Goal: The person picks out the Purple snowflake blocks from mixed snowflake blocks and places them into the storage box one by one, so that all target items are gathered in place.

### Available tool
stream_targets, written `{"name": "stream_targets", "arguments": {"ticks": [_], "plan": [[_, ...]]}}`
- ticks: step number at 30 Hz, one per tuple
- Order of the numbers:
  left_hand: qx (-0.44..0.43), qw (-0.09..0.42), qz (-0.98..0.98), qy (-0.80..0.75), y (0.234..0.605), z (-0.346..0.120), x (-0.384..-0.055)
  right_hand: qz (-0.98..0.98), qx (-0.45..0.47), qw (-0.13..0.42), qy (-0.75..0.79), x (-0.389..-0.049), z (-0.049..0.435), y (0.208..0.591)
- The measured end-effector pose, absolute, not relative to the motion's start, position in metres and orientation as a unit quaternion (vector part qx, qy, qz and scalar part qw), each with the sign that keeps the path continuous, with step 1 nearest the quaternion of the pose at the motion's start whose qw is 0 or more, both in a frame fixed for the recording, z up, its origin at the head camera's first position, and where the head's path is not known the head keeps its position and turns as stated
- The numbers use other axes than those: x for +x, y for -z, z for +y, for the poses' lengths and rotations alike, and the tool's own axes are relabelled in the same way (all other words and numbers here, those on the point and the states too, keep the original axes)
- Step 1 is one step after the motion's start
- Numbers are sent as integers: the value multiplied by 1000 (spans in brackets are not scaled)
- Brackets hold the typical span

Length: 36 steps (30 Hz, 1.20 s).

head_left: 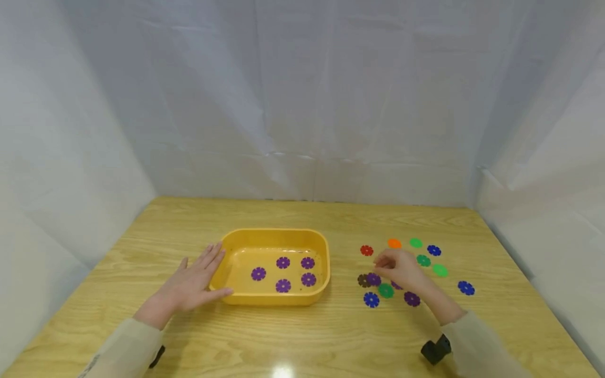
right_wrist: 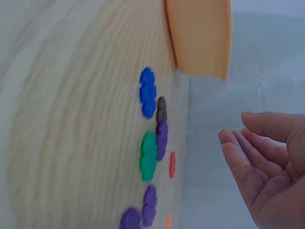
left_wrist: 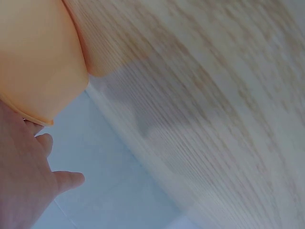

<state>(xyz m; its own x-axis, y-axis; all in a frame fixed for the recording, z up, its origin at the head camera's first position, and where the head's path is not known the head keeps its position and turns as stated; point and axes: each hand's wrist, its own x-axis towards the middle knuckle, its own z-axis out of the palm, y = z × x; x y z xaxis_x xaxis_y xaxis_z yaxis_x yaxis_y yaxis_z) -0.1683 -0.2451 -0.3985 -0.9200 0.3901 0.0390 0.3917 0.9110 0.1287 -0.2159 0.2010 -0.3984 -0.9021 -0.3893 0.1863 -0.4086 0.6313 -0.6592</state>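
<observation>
My left hand (head_left: 198,281) rests at the left side of a yellow plastic tray (head_left: 271,300), fingers extended along the rim and thumb at its front corner. Inside the tray lie several purple notched discs (head_left: 283,262). My right hand (head_left: 399,266) hovers over loose coloured discs to the right of the tray. In the right wrist view, its thumb and fingers are loosely bent, apart, with nothing between them. Closest below its fingertips are a purple disc (head_left: 374,279), a brown disc (head_left: 364,280) overlapping it, and a green disc (head_left: 385,291). Another purple disc is partly hidden by the hand.
Around the right hand lie a red disc (head_left: 366,250), an orange disc (head_left: 394,243), blue discs (head_left: 466,287), light green discs (head_left: 440,270) and a dark purple disc (head_left: 412,299). White sheeting (head_left: 302,178) encloses the wooden table (head_left: 283,336) at the back and sides.
</observation>
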Motion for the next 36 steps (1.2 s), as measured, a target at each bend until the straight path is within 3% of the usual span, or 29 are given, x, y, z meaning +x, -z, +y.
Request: {"name": "stream_targets", "arguments": {"ticks": [17, 36], "plan": [[-198, 3, -978, 63, 399, -245, -169, -931, 159, -31, -326, -205, 255, 414], [-197, 5, -978, 64, 399, -246, -170, -935, 162, -90, -302, -198, 275, 421]]}}
